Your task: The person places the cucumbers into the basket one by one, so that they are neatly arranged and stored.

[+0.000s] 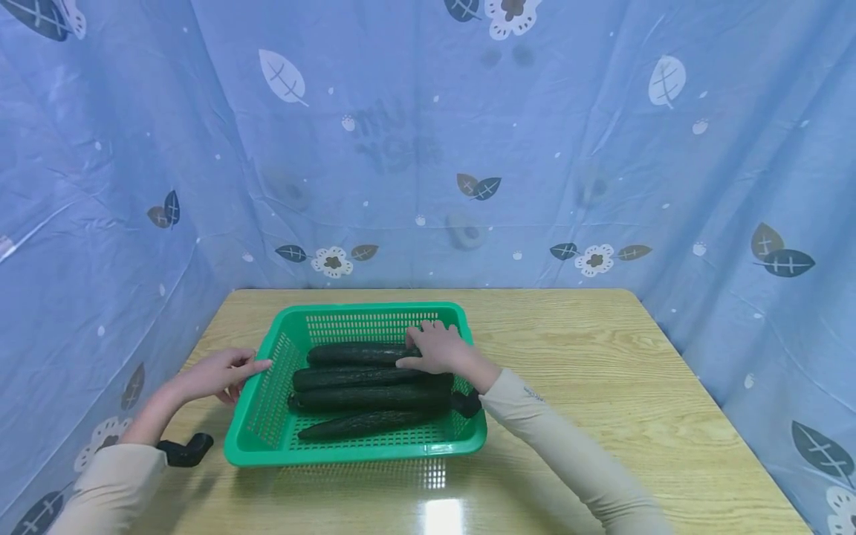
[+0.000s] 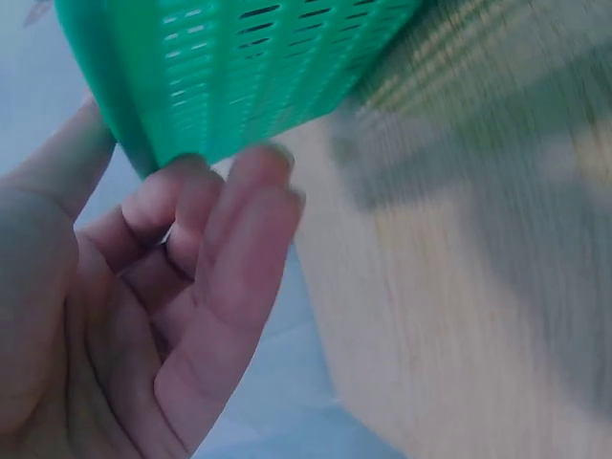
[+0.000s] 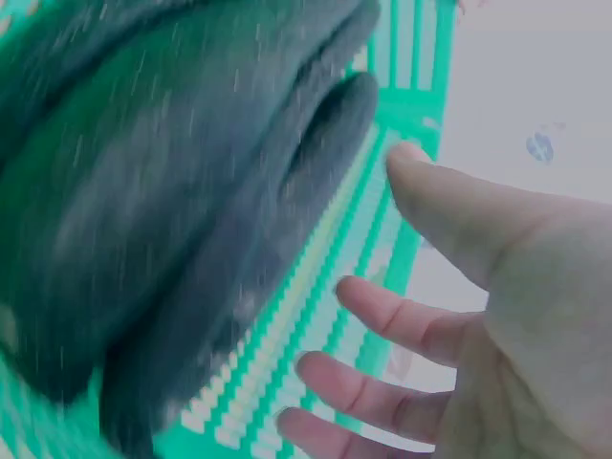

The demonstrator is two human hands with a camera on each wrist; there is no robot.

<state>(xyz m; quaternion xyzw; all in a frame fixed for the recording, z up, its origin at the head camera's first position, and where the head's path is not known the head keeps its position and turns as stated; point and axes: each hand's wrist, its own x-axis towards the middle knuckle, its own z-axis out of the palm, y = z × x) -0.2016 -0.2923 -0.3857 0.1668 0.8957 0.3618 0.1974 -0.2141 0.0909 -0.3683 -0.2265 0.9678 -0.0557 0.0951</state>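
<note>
A green plastic basket [image 1: 354, 458] with slotted walls holds several dark green cucumbers [image 1: 371, 399] lying side by side. At its left side my left hand [image 1: 217, 373] holds the rim, thumb over the top and fingers on the outer side. In the left wrist view, the fingertips [image 2: 277, 158] bend near the basket's wall [image 2: 249, 57]. Over the right end of the farthest cucumber [image 1: 354, 354] hovers my right hand [image 1: 441, 351]. Its fingers [image 3: 382, 316] are spread and relaxed in the right wrist view, with a gap between them and the cucumbers [image 3: 191, 191].
The basket stands on a light wooden table [image 1: 602, 386], left of its middle. Blue patterned cloth [image 1: 414, 148] hangs behind the table and along both sides. Black wrist straps [image 1: 186, 450] show at both sleeves.
</note>
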